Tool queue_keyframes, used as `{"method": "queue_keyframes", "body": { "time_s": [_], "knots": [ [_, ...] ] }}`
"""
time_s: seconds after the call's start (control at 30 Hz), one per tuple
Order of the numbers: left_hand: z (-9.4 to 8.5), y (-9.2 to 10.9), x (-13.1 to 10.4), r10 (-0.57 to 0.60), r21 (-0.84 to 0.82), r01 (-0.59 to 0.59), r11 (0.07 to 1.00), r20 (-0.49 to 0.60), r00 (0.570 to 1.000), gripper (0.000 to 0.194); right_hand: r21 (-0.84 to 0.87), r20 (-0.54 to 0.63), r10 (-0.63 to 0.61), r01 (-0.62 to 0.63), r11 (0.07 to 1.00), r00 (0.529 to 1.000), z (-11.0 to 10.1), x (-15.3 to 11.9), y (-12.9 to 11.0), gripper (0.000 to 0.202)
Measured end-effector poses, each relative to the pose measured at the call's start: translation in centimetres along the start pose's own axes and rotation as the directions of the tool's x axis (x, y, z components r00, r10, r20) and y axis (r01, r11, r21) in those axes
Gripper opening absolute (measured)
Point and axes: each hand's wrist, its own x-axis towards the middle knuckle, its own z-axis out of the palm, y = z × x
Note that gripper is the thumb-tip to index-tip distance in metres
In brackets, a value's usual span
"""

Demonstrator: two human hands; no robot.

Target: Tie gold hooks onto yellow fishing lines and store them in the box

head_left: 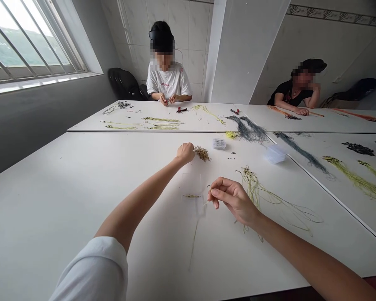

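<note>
My left hand [186, 153] reaches out to the left edge of a pile of small brown-gold pieces [202, 153]; its fingers are bent together and whatever they hold is hidden. Nearer to me, my right hand [228, 196] pinches a small dark hook [209, 187] between thumb and fingertips. From below that hand a thin pale-green line [193, 242] trails down across the white table. Just left of the hook, a clear plastic piece [191, 184] lies flat, with a small yellowish item [191, 196] on it. A bundle of yellow-green lines [252, 184] lies beyond and right of my right hand.
A clear box [219, 144] stands right of the brown-gold pile, a translucent container [275, 154] farther right. Grey line bundles [246, 128] and red-handled tools [181, 110] lie beyond. Two people [167, 79] [296, 90] sit at the far side.
</note>
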Motion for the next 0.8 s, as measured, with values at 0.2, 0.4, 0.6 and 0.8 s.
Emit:
{"method": "queue_keyframes", "body": {
  "time_s": [0.2,0.4,0.6,0.8],
  "knots": [
    [-0.8,-0.5,-0.7,0.046,-0.157,-0.047,0.987,-0.013,0.999,0.028,-0.009,0.006,0.017,-0.017,1.000,1.000,-0.3,0.2,0.5,0.015],
    [-2.7,-0.8,-4.3,0.131,-0.460,-0.120,0.880,-0.009,0.991,0.028,-0.003,-0.012,0.014,-0.014,1.000,1.000,-0.5,0.3,0.8,0.013],
    [-3.3,-0.3,-13.1,0.271,-0.721,-0.131,0.680,0.082,0.959,0.035,0.003,-0.043,-0.003,0.003,1.000,0.999,-0.7,0.4,1.1,0.008],
    [-2.7,0.8,-18.9,0.231,-0.910,0.080,0.407,0.187,0.955,0.025,-0.032,-0.010,-0.017,0.017,0.999,1.000,0.2,-0.1,1.3,0.006]
  ]
}}
